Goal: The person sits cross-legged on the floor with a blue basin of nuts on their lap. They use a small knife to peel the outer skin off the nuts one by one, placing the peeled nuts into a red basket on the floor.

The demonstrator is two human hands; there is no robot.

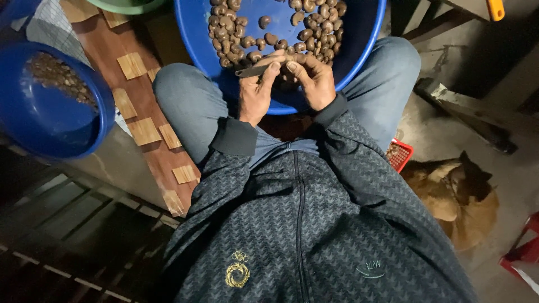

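Two hands meet over a big blue bowl (359, 50) that rests on the person's lap. The left hand (255, 92) has its grip pinched on a small dark knife (252, 70). The right hand (311, 78) has its grip curled tight around one brown nut; the nut itself is hidden. More brown nuts (269, 28) lie in the bowl. A dog (455, 196) lies on the floor at the right.

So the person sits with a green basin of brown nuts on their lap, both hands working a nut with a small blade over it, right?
Not quite: the basin on the lap is blue, not green. The head view shows it holding brown nuts, with the left hand and right hand together over it, a small blade between them.
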